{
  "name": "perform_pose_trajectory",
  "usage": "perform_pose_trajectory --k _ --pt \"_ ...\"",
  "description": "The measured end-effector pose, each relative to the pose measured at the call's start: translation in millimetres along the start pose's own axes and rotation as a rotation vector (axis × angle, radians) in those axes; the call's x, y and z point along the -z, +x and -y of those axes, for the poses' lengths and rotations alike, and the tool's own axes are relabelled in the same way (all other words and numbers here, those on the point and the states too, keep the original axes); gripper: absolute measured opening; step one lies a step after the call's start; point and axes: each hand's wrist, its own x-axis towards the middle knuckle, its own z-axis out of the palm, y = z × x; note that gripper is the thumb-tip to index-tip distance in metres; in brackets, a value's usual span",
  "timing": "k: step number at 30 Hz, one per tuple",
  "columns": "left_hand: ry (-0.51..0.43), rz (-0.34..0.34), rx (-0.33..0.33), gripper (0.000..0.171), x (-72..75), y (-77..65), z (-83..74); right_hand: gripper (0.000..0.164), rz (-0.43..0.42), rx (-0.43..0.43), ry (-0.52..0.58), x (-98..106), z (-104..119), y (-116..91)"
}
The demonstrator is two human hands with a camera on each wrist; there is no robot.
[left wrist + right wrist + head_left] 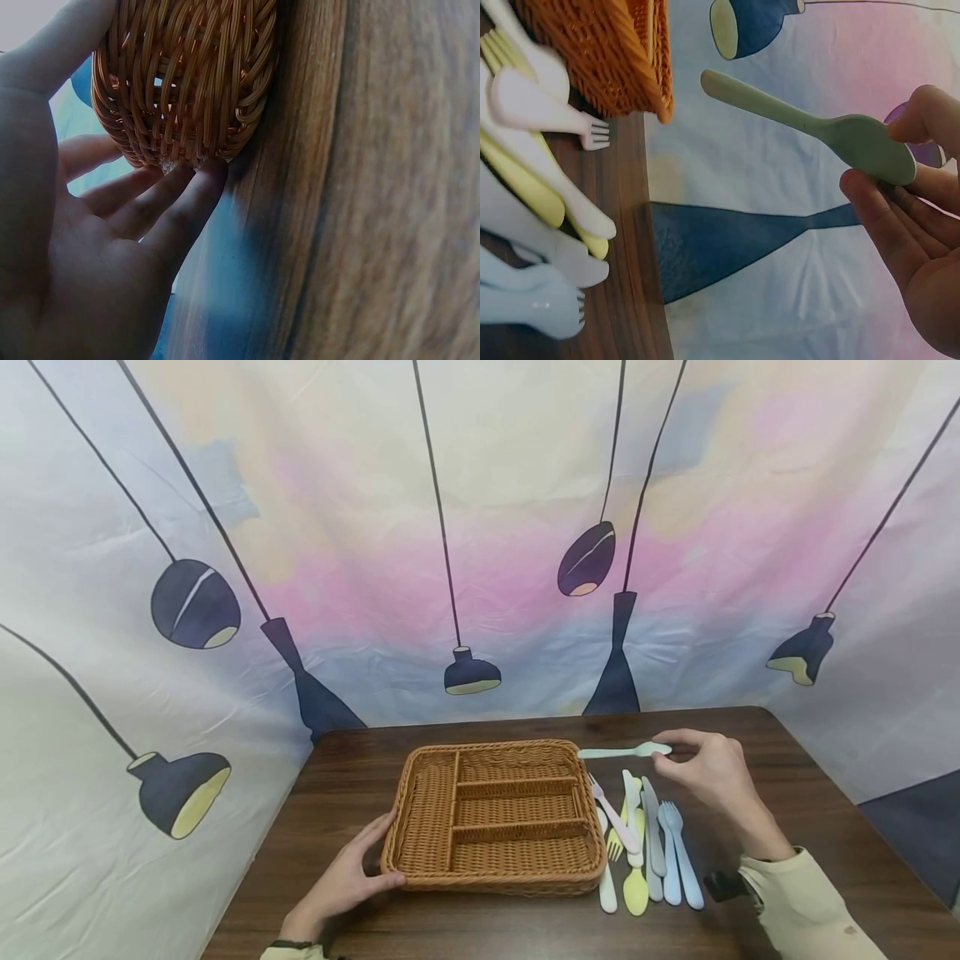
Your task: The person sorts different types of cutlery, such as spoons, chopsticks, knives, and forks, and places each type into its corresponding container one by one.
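Note:
A brown wicker basket [517, 885] with dividers lies on the table. My left hand [341, 877] holds its near left corner, thumb along the front and fingers at the left side; in the left wrist view the fingertips touch the weave [187, 82]. Beyond the basket's far right corner, my right hand [712, 768] pinches a pale green spoon [622, 752] by its bowl, above the table. The right wrist view shows the spoon [769, 109] with its handle pointing away from the hand. The basket's compartments hold nothing visible.
Right of the basket lies a loose pile of cutlery: a pink fork [618, 818], a yellow spoon [636, 889], pale blue forks [678, 860], grey knives [654, 827] and a white handle [607, 889]. A cloth printed with lamps [472, 677] hangs behind the dark wooden table [345, 777].

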Motion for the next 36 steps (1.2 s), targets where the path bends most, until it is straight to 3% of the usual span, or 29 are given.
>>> perform_pose_trajectory --k 5,11,20,36 --pt "-0.011 0.015 0.023 0.093 0.0 0.2 1.1 0.020 0.003 0.029 0.039 -3.7 8.7 -0.6" --pt "-0.030 0.020 0.040 0.094 -0.8 2.0 2.9 0.020 0.094 0.008 0.121 -13.2 20.2 -5.3" --pt "-0.020 0.023 0.047 0.094 -0.4 1.9 2.8 0.021 0.166 0.124 0.233 -31.8 30.6 -14.2" --pt "-0.054 0.063 0.093 0.095 0.9 1.4 -0.2 0.022 0.285 0.199 0.440 -54.0 50.8 -27.0"
